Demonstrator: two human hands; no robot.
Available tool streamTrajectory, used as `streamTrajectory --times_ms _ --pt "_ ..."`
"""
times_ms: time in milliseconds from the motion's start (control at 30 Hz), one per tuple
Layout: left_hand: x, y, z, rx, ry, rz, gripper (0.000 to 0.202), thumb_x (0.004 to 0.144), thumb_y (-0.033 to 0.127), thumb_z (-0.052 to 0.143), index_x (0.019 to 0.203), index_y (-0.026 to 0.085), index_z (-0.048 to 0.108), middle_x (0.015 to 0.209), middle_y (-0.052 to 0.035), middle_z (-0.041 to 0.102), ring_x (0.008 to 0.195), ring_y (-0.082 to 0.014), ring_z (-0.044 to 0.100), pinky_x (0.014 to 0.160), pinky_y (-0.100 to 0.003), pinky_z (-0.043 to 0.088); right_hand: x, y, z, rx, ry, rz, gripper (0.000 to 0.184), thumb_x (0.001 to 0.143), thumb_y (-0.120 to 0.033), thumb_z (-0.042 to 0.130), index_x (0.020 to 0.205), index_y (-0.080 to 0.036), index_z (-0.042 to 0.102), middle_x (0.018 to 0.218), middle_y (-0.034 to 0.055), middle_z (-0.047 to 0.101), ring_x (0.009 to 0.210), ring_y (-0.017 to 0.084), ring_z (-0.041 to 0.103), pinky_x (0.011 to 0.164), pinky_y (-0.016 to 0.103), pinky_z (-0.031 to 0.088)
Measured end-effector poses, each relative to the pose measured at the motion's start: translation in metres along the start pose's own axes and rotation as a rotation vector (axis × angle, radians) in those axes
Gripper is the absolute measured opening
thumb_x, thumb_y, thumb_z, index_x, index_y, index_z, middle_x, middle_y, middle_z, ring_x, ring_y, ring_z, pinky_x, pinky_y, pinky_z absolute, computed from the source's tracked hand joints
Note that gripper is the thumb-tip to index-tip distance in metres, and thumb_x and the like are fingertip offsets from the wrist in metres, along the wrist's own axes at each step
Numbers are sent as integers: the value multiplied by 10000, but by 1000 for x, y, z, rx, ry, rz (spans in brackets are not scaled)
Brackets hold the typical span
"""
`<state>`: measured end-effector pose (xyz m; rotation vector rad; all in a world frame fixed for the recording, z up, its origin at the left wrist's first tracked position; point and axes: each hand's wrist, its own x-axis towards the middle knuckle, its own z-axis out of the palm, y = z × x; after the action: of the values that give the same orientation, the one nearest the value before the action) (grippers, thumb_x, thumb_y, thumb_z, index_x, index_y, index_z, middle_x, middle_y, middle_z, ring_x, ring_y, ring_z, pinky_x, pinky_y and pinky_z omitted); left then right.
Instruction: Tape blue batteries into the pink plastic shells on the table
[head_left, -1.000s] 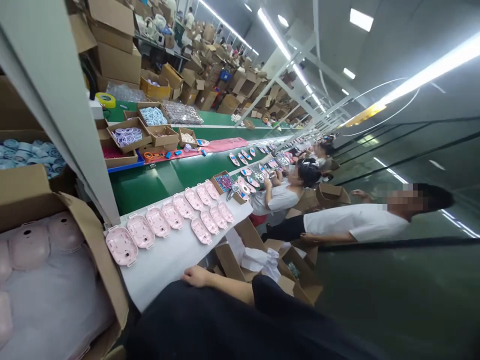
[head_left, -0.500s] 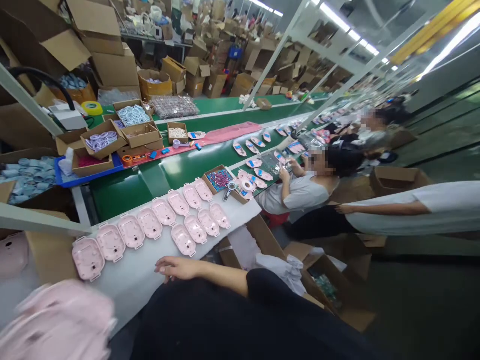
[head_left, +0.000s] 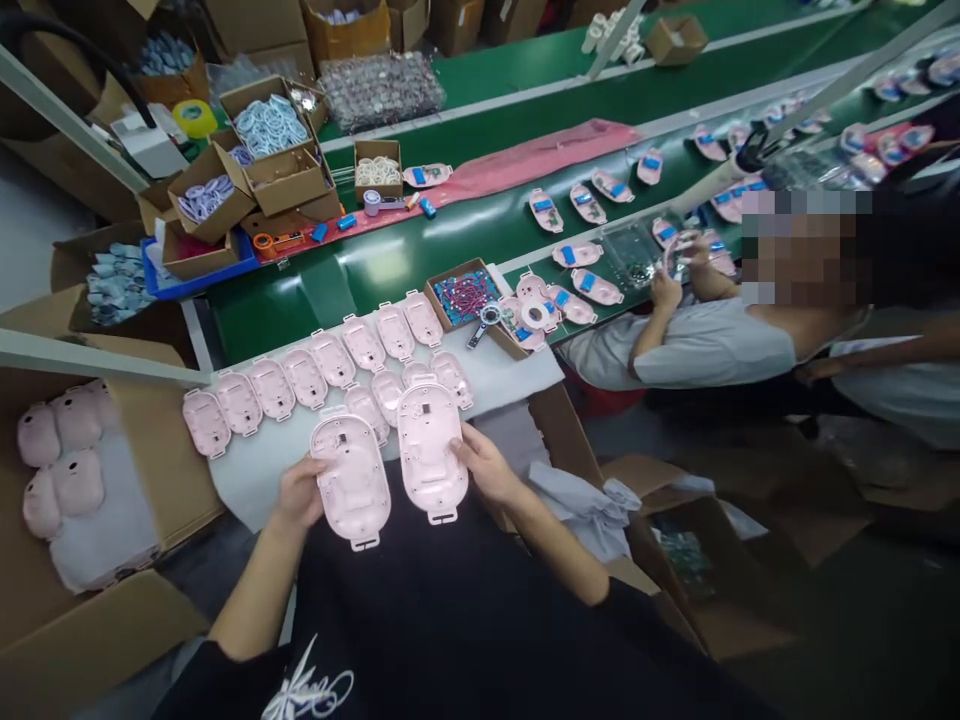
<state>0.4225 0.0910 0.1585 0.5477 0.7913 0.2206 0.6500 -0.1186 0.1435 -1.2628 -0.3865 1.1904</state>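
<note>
My left hand (head_left: 301,490) is closed on the left edge of a pink plastic shell (head_left: 352,485), its hollow inside facing me. My right hand (head_left: 484,462) grips a second pink shell (head_left: 433,455) by its right edge. The two shells are held up side by side in front of my chest. Behind them, several like shells (head_left: 272,388) lie in a row on a white foam sheet (head_left: 259,480). A shorter second row, partly hidden by the held shells, lies nearer to me.
A box of wired parts (head_left: 465,292) stands at the foam's far right end. To the left, an open carton (head_left: 161,450) holds more pink shells. A green conveyor (head_left: 315,300) runs behind, with small boxes of rings (head_left: 206,198). At right sits a co-worker in a grey shirt (head_left: 705,345).
A blurred pink shell or shells at lower left came to the middle. My right hand, earlier bare over the foam's edge, now grips a shell. The view has turned downward and closer.
</note>
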Motion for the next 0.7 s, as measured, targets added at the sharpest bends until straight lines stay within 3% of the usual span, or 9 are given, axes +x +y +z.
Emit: streamTrajectory --times_ms 100,167,200,267,367,467,700 --pt "-3 -16 2 193 -36 -32 702 623 344 816 1278 121 692 1070 -164 793 1029 -412 747 943 -567 604 -9 -3 -9 55 11 -31 562 877 -482 799 1355 -241 631 1207 88 750 1049 232 723 970 391 566" --pt "-8 -17 5 371 -12 68 572 637 326 879 1164 149 743 988 -138 804 902 -349 770 824 -482 644 -12 -6 -15 39 34 -120 454 823 -431 864 1208 -260 695 1179 78 760 1063 238 721 981 415 560" --pt "-12 -14 8 460 -18 176 480 672 334 890 1104 165 762 958 -122 805 863 -315 771 787 -447 648 -13 -8 -17 4 41 -190 367 803 -423 883 1093 -260 727 1152 76 767 1099 252 708 1009 439 545" --pt "-19 -1 16 630 -135 495 307 764 389 867 995 203 788 879 -86 801 849 -267 763 810 -431 646 -14 -13 -21 -105 44 -347 251 786 -442 893 874 -259 745 1093 80 778 1201 286 655 1083 502 491" --pt "-31 20 34 922 -335 978 139 860 387 808 938 272 809 853 -52 790 1051 -251 731 1034 -492 578 -14 -21 -23 -261 68 -488 287 783 -489 884 687 -270 726 1100 83 762 1302 306 563 1158 546 408" --pt "-41 28 50 1186 -264 1231 51 894 307 775 921 331 811 998 -36 782 1259 -238 633 1164 -532 487 -15 -25 -22 -264 59 -513 347 783 -515 877 606 -270 707 1146 79 723 1309 306 545 1155 535 415" --pt "-48 15 56 1223 -151 1418 78 919 293 744 903 354 789 985 -6 726 1264 -227 590 1164 -620 503 -17 -31 -10 -185 6 -553 299 805 -470 876 623 -276 739 1105 79 714 1287 311 577 1116 538 453"
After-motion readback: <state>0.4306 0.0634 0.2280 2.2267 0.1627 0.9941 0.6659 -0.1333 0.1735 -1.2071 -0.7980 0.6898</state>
